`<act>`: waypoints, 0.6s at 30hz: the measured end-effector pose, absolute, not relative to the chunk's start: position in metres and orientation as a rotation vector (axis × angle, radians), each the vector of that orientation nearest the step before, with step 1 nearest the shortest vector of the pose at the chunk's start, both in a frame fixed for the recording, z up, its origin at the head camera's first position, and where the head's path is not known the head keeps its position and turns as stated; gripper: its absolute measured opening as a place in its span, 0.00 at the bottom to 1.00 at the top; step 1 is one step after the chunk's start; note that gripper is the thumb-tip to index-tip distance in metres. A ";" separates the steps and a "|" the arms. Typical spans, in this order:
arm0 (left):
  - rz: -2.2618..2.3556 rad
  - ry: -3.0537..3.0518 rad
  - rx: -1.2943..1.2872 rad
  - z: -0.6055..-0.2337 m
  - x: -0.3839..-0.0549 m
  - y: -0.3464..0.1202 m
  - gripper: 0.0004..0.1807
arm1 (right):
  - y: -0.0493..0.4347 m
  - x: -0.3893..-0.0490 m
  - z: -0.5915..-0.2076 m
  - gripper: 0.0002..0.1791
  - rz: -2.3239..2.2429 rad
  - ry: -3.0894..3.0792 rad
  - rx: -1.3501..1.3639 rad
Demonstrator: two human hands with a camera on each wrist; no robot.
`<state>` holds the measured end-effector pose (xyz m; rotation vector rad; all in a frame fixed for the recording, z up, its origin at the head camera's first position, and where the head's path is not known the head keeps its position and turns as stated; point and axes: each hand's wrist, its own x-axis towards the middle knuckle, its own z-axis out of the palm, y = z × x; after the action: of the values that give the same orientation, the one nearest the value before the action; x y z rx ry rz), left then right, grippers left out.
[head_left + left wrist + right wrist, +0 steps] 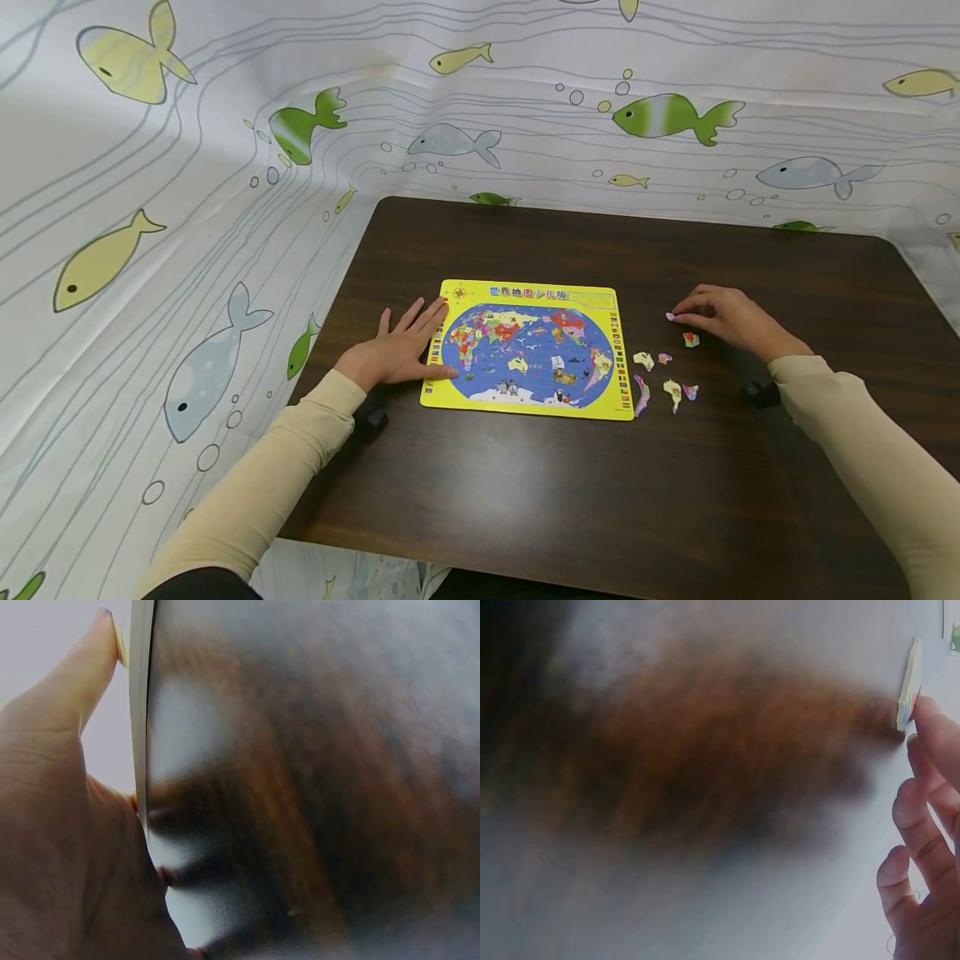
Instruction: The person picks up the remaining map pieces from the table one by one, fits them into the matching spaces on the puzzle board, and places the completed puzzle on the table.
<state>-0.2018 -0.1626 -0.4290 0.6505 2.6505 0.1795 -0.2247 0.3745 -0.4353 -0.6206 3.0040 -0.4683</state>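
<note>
Under L hand (401,348), fingers spread apart, sits L edge of 1 yellow-bordered map board (536,350), blue oval w/ multicolored continents. R hand (738,321), to board's right, pinches 1 small pc (670,317) btwn thumb & fingers; 6 loose pcs (673,395) lie nearer body, left of it. Dark tabletop (510,500) stretches wide nearside of both hands; its L edge runs under L sleeve (277,462).

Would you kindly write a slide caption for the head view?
Left hand rests on a yellow rectangular world-map board; right hand pinches a small pale piece.
</note>
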 end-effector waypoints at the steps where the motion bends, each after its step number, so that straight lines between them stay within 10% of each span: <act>1: 0.184 2.650 0.651 -0.429 -0.202 -0.163 0.58 | 0.374 -0.224 -0.435 0.10 -0.458 3.008 -0.625; 18: 0.188 2.649 0.648 -0.430 -0.202 -0.164 0.59 | 0.374 -0.223 -0.434 0.11 -0.428 3.041 -0.735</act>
<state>-0.2024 -0.1637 -0.4305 0.6475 2.6491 0.1883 -0.2233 0.3740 -0.4340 -0.7350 3.0411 -0.4282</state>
